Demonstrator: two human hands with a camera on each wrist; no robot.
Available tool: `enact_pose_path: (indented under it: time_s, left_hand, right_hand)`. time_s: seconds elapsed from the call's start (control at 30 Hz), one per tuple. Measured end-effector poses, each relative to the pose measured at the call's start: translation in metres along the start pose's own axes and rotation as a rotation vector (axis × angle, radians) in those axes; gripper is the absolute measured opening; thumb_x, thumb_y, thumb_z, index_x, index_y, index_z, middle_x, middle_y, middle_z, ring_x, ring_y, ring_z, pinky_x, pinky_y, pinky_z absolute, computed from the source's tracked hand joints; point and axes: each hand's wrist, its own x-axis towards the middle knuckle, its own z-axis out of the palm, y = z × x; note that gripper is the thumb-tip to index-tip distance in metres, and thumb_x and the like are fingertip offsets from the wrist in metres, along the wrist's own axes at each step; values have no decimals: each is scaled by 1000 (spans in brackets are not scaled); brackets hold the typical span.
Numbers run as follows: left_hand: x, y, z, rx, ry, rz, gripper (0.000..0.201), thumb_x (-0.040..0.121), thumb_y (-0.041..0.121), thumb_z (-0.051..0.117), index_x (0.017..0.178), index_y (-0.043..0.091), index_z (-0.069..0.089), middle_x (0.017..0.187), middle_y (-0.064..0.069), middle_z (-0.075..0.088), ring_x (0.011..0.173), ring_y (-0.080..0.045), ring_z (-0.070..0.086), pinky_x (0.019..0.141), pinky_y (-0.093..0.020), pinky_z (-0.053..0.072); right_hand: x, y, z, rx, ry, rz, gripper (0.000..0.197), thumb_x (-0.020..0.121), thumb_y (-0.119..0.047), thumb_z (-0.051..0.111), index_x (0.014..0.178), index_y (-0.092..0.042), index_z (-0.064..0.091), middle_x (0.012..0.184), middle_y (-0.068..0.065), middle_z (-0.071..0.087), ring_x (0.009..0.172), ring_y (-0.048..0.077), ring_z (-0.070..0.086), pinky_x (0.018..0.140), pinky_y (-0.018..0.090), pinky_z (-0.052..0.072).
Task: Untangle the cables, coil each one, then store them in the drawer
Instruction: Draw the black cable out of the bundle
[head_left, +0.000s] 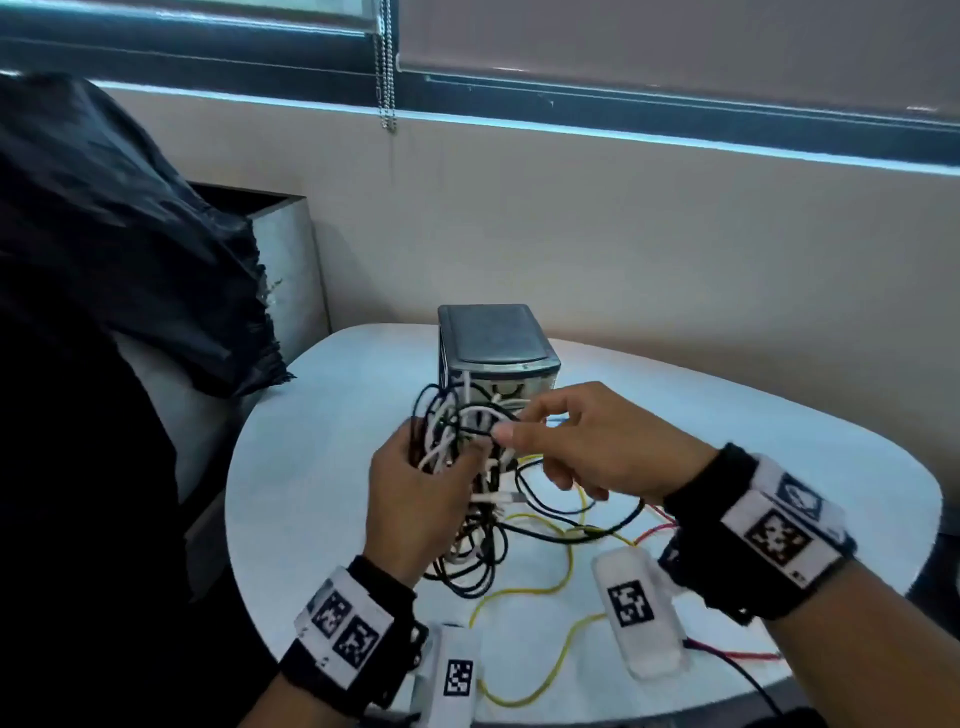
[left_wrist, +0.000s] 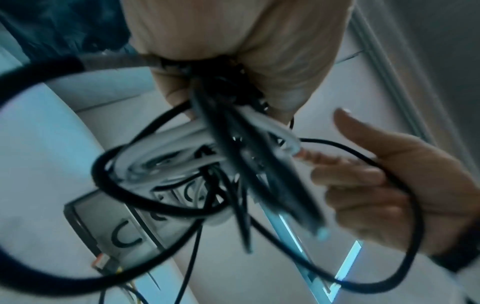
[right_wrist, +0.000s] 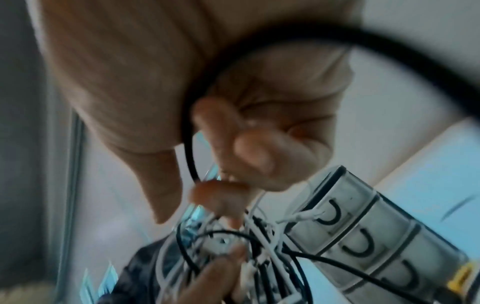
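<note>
Wrist bands with printed markers, lower frame. Yellow cable (head_left: 545, 670) trailing loose over white worktop (head_left: 322, 467), likely already freed. Left hand (head_left: 415, 499) clenched round tangled black-and-white cable bundle (head_left: 457, 441), centre frame, steadying it. Right hand (head_left: 587, 441) pinching black strand (right_wrist: 188, 144), apparently teasing it out. Drawer unit (head_left: 498, 343) behind, drawers closed, fronts partly hidden by the cables; cable count unreadable.

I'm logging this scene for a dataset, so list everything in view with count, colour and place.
Tangled bundle of black and white cables: one, held above the table.
Loose yellow cable: one, near table edge.
Loose red cable: one, table's right.
Small grey plastic drawer unit: one, behind the bundle.
Round white table: one.
Black cloth: one, left.
Left hand: grips the bundle.
Right hand: pinches a black strand.
</note>
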Motion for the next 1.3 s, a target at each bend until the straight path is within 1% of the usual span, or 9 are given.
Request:
enact_pose_path:
  time_s: [0.23,0.37,0.47,0.57,0.73,0.83,1.0,1.13,1.3]
  left_hand:
    - [9,-16,-16,-71,138,-176,30,83,13,80,66,19,56,51,15,59,50,-4,52,48,-16,42]
    - [23,-17,-36,-199,275,-237,19,86,14,77,75,18,63,62,7,64,54,-7,56,56,-24,46]
    - [18,-10,-24,-37,169,-86,24,87,18,76,70,22,59,59,13,62,55,-7,55,62,-29,47]
    - [6,-9,-7,100,78,-12,15,83,26,76,78,26,63,71,10,69,67,-13,65,68,-37,56]
    - [-10,-4,4,186,13,122,14,78,36,69,91,32,66,86,11,72,81,-11,68,76,-43,57]
    - [-10,-8,-1,207,32,88,15,77,38,71,89,32,65,85,10,71,82,-13,68,76,-44,57]
    - [0,-21,-21,231,117,-32,17,82,27,78,77,24,62,72,10,69,69,-9,65,68,-33,54]
    - [14,-34,-48,161,232,-160,23,82,27,79,71,21,60,66,6,66,62,-17,59,68,-42,56]
    - [12,-29,-37,112,180,-160,26,81,27,79,68,23,57,61,9,62,60,-20,57,64,-42,54]
  right_hand:
    - [3,24,-33,-80,598,-300,35,99,-18,56,67,-4,60,47,-8,51,41,5,38,46,15,28]
    - [3,68,-69,111,818,-151,25,97,-18,55,76,-11,67,63,2,72,49,10,53,51,21,43]
    - [12,94,-49,-215,677,120,35,89,-16,58,121,-31,60,110,-1,68,107,28,62,91,46,48]
    - [12,74,-12,-451,665,-68,54,92,-19,57,143,-20,44,146,2,47,136,25,39,110,40,30]
    - [23,27,25,-664,392,-291,38,97,-33,44,131,-24,56,123,2,67,112,28,60,99,42,44]
    - [27,19,21,-718,423,-308,22,98,-34,49,96,-25,69,87,-2,71,83,27,63,70,35,47]
    - [15,25,-15,-609,604,-423,25,91,-31,51,81,-15,67,76,3,67,70,30,60,67,43,50]
    - [-6,50,-91,-411,970,-173,18,91,-25,61,82,-11,70,72,7,66,75,31,66,74,38,51]
    - [-5,80,-85,-591,838,214,15,88,-19,62,98,-11,69,106,16,68,101,39,60,86,40,47]
